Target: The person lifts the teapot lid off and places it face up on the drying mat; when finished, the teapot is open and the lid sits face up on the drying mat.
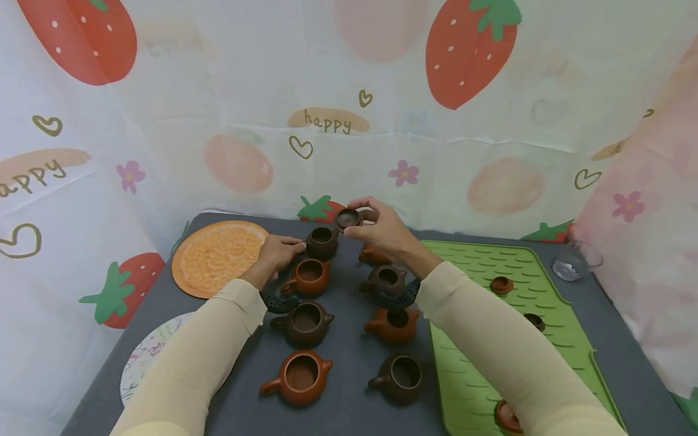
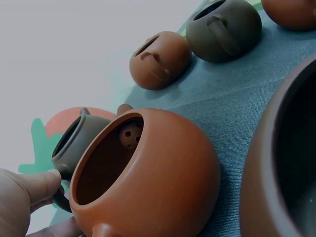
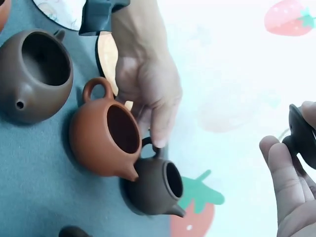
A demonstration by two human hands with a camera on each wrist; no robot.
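At the far end of the left row stands a small dark brown teapot without a lid. My left hand pinches its handle between thumb and fingers, as the left wrist view also shows. My right hand holds a dark teapot lid up beside that pot, with the lid's hollow underside facing the head camera. In the right wrist view the lid is seen edge-on, its knob between the fingers. Right behind the pot in the left wrist view comes a reddish-brown teapot, open at the top.
More lidless teapots, such as a reddish one and a dark one, line up in two rows. A green mat on the right bears several lids. Beyond it stands a glass pitcher. An orange round mat lies left.
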